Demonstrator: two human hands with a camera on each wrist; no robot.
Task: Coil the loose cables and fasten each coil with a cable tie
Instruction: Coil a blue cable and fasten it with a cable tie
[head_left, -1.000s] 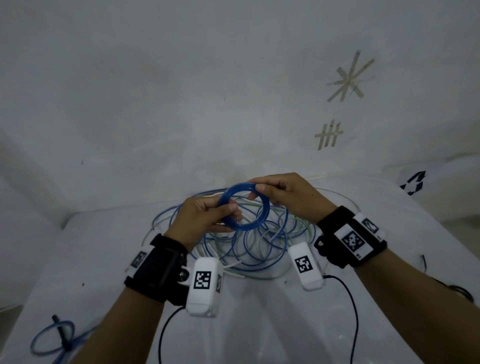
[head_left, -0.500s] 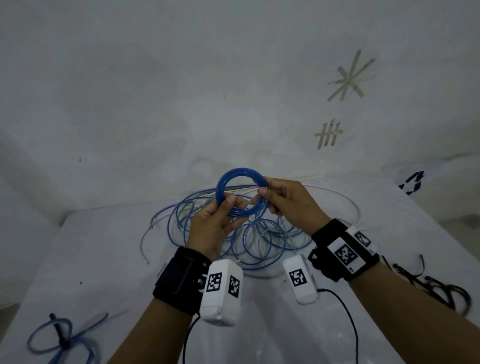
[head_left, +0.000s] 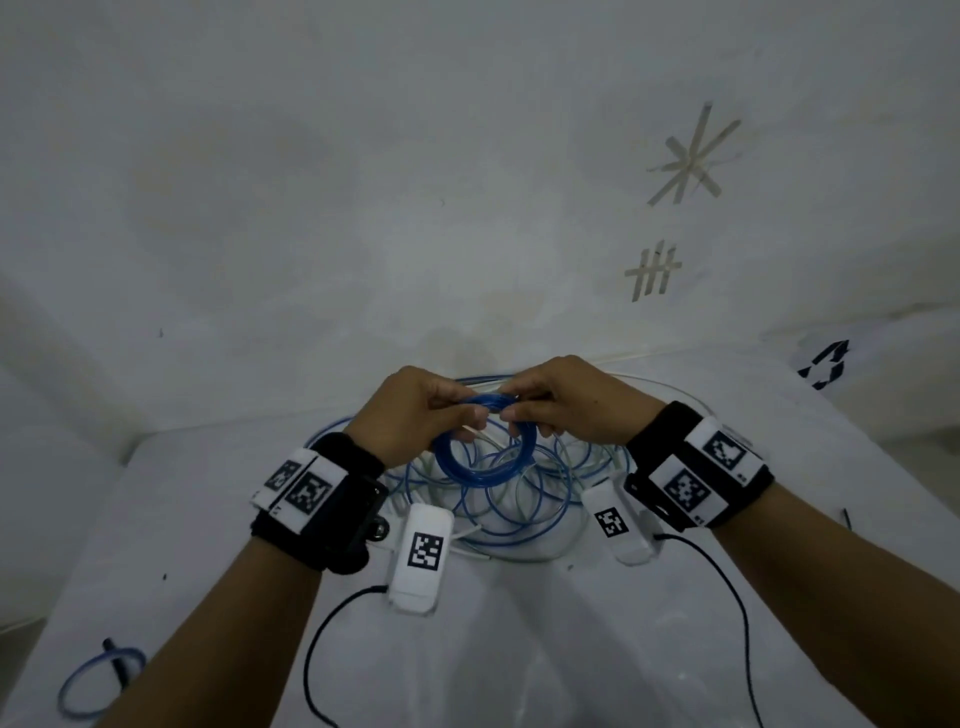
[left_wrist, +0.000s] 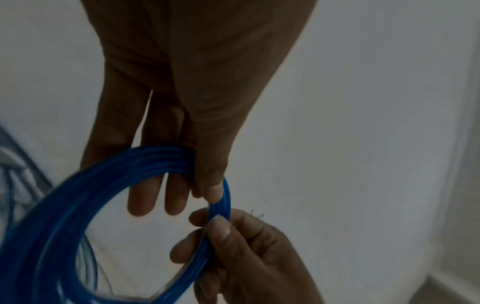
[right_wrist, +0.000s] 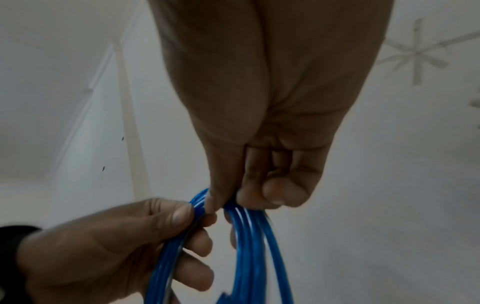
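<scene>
A small tight coil of blue cable (head_left: 483, 457) hangs in the air between both hands, above the table. My left hand (head_left: 415, 415) pinches the coil's top from the left, thumb over the strands (left_wrist: 182, 158). My right hand (head_left: 561, 402) pinches the same top part from the right, thumb and curled fingers around the strands (right_wrist: 233, 214). The two thumbs almost touch. In the right wrist view the left hand (right_wrist: 124, 242) holds the coil (right_wrist: 249, 257) close beside mine. No cable tie shows in either hand.
Under the hands a loose heap of blue and white cables (head_left: 509, 499) lies on the white table (head_left: 519, 649). A tied blue coil (head_left: 98, 680) sits at the near left edge. Black wrist-camera leads (head_left: 737, 623) trail toward me. The wall stands just behind.
The coil has tipped from upright and facing me to hanging down from its top. Both hands have closed in together on that top part, and they sit a little lower and nearer me.
</scene>
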